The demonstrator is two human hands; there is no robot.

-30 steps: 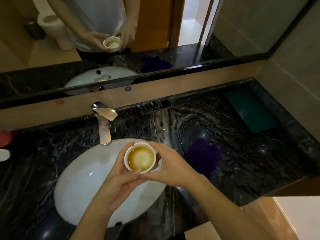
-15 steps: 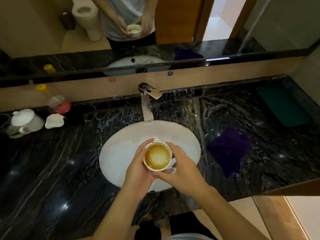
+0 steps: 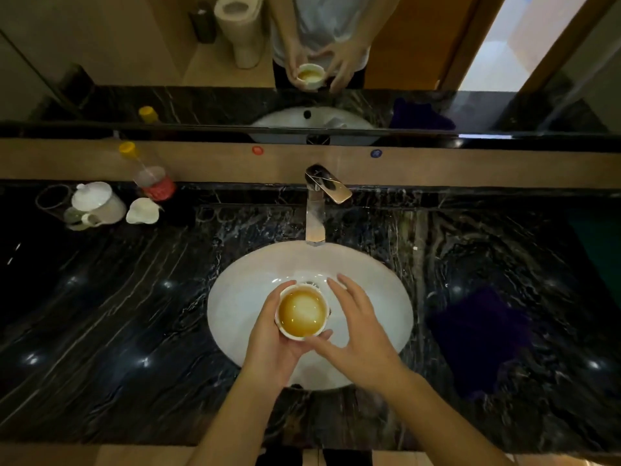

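A small white cup (image 3: 302, 312), its inside stained brown, is held upright over the white oval sink basin (image 3: 376, 287). My left hand (image 3: 272, 341) grips the cup from the left and below, fingers curled round its wall. My right hand (image 3: 358, 331) hovers just right of the cup with fingers spread and straight; only its thumb reaches the cup's lower rim. A chrome faucet (image 3: 317, 210) stands behind the basin.
Black marble counter (image 3: 117, 314) surrounds the basin. At the back left are a white lidded teapot (image 3: 95, 203), a white shell-shaped dish (image 3: 142, 211) and a yellow-capped bottle (image 3: 149, 176). A purple cloth (image 3: 480, 334) lies to the right. A mirror (image 3: 134, 45) runs behind.
My right hand has let go of the cup and opened its fingers beside it. The view has shifted, so the sink now sits centred with the cup lower over the basin.
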